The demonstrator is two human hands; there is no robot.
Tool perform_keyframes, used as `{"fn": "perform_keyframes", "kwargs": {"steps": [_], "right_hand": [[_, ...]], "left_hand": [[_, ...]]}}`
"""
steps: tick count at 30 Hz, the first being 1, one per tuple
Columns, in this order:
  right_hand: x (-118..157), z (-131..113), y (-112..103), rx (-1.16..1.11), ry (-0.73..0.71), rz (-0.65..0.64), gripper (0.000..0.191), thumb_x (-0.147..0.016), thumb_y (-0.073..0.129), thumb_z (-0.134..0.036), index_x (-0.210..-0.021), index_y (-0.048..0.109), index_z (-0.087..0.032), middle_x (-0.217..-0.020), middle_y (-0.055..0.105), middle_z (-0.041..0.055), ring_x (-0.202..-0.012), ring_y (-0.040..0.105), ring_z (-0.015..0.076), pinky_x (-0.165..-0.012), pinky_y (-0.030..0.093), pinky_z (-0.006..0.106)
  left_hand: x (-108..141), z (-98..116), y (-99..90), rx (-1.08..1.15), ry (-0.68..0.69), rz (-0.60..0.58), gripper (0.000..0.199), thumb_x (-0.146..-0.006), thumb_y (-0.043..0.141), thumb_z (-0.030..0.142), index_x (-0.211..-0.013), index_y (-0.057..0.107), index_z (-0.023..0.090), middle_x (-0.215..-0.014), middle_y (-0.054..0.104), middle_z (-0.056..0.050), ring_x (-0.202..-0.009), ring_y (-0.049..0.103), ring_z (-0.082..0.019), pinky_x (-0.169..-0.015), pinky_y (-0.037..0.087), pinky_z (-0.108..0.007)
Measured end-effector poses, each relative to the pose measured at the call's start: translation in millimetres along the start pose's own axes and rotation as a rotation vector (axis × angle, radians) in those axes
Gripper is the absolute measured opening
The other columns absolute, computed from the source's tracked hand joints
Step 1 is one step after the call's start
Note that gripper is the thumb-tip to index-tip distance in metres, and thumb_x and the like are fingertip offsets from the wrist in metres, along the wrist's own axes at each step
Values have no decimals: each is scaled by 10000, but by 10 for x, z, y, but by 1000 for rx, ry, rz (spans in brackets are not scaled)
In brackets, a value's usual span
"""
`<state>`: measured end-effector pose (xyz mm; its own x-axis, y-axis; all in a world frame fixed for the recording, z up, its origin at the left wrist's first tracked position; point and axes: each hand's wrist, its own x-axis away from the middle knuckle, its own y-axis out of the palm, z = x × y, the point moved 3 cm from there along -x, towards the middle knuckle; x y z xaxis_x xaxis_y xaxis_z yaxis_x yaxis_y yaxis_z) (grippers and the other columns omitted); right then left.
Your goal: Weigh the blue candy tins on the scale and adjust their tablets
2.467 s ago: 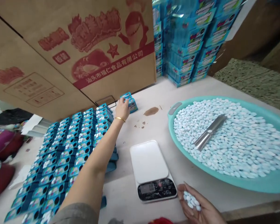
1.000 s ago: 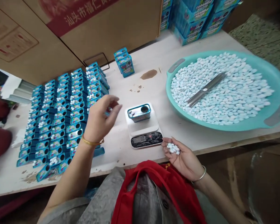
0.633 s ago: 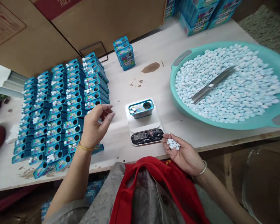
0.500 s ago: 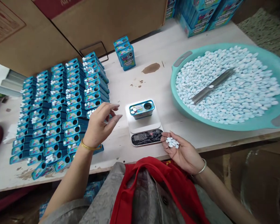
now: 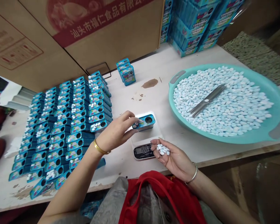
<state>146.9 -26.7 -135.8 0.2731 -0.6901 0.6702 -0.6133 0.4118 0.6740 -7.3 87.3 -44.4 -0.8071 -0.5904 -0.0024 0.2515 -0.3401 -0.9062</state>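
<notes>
Your table (image 5: 158, 96) carries a wide teal basin (image 5: 171, 104) heaped with mints (image 5: 224, 109) and rows of blue tins (image 5: 67, 124); a kitchen scale (image 5: 143, 151) sits between them with a tin (image 5: 146, 122) on top; your left hand (image 5: 115, 132) has fingertips on that tin, grip unclear, so pressing could skew the reading; your right hand (image 5: 175, 158) lies open, cupping loose mints (image 5: 163, 150), which could spill if tilted.

Printed cardboard carton (image 5: 102, 40), stacked blue candy boxes (image 5: 191, 28), brown table stain (image 5: 150, 83)

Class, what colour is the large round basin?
The basin is turquoise-green, best seen in the head view.
</notes>
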Motion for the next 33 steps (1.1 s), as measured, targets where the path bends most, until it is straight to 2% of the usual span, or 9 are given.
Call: {"fn": "perform_keyframes", "kwargs": {"steps": [4, 11, 18, 23, 26, 28, 30, 33], "right_hand": [[-29, 22, 4, -11, 9, -2, 237, -795, 637, -334, -883, 674, -117, -717, 613, 28, -547, 501, 65, -434, 353, 167], [-13, 40, 29, -29, 20, -7, 221, -796, 629, -330, -857, 671, -122, -700, 604, 23, -525, 481, 66, -430, 339, 178], [-24, 70, 52, -40, 40, -16, 248, -750, 674, -353, -847, 666, -124, -706, 600, 24, -535, 482, 68, -425, 314, 184], [-3, -2, 51, -53, 12, -19, 231, -773, 648, -341, -851, 664, -125, -707, 591, 17, -536, 462, 65, -435, 327, 181], [0, -58, 76, -81, -3, -40, 239, -785, 637, -345, -851, 664, -117, -709, 590, 22, -536, 470, 66, -437, 334, 178], [-5, -82, 107, -134, -5, -72, 244, -787, 638, -358, -827, 662, -118, -699, 586, 21, -533, 478, 68, -436, 335, 177], [-8, -83, 131, -188, 13, -93, 246, -793, 632, -368, -815, 660, -125, -662, 565, 9, -519, 474, 68, -422, 320, 173], [-5, -52, 116, -207, 46, -74, 213, -804, 619, -334, -821, 663, -126, -652, 556, 8, -493, 441, 60, -395, 284, 165]], "left_hand": [[-31, -47, 20, 2, -2, -52, 197, -910, 459, 223, -1085, 535, 172, -1028, 518, -80, -830, 537, -136, -754, 483, -273], [-76, -66, -36, 80, -10, -75, 99, -903, 457, 194, -950, 542, 174, -905, 538, -40, -765, 512, -117, -700, 442, -236], [-347, 43, -22, 84, 18, 101, 46, -879, 498, 185, -910, 531, 175, -848, 539, -23, -714, 496, -105, -663, 429, -234], [-478, 96, 27, 50, 28, 132, 271, -850, 542, 162, -1116, 489, 158, -805, 546, -2, -681, 512, -99, -633, 437, -226], [-417, 220, 14, 81, 34, 121, 258, -863, 551, 205, -1114, 493, 178, -824, 564, -4, -690, 534, -98, -645, 451, -228], [-349, 352, 40, 87, 105, 50, 244, -886, 530, 255, -1119, 498, 188, -922, 590, -40, -783, 564, -122, -703, 469, -253], [-280, 447, 81, 22, 160, 1, 324, -888, 523, 345, -1172, 484, 194, -1078, 582, -88, -936, 561, -177, -792, 468, -313], [-219, 389, 109, -199, 41, 47, 583, -822, 561, 520, -1277, 425, 182, -1238, 516, -144, -1077, 504, -280, -864, 424, -426]]}}
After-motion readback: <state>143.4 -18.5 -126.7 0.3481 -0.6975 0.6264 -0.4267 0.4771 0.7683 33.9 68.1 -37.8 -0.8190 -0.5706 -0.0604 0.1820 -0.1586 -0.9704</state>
